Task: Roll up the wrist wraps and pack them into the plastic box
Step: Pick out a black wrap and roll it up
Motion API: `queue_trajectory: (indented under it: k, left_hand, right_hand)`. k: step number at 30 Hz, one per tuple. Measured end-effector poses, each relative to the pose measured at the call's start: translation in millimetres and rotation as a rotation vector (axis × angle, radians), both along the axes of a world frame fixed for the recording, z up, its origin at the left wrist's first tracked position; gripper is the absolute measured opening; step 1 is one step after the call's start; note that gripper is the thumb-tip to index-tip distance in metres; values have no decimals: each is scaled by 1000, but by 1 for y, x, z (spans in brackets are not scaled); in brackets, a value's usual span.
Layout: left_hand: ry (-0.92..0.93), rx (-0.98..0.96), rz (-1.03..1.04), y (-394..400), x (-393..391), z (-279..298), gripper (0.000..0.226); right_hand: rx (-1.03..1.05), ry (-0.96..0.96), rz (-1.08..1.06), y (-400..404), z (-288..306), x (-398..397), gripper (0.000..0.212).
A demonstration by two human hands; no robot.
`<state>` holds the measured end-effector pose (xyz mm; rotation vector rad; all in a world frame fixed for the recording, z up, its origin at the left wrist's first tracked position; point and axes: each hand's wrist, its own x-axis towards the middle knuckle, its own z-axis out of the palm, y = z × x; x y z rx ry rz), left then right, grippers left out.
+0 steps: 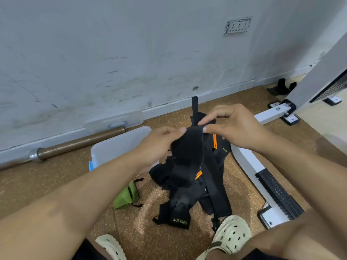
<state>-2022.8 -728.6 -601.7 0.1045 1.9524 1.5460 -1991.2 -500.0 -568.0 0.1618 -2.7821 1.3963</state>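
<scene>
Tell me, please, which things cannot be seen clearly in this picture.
Head view only:
- Plastic box: near side hidden by the left hand and forearm.
- Black wrist wrap: top end covered by both hands; right hand.
- Pile of wraps: tangled, number unclear.
- Barbell: cut off by the left edge.

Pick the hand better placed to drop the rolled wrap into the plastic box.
Left. The left hand holds the wrist wrap right beside the plastic box; the right hand would have to cross over.
</scene>
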Motion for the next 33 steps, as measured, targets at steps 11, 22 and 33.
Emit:
queue_trajectory:
  k: [11,22,33]
  left_hand:
    - [239,-153,-173,7,10,-10,18]
    - [-27,3,29,6,7,-11,25]
    - [430,-350,241,-12,-22,-2,22]
  right_hand:
    - [122,-144,131,-17,0,-1,11]
    - [331,-130,-21,1,-9,-7,38]
    - [461,-508,212,-14,-19,11,41]
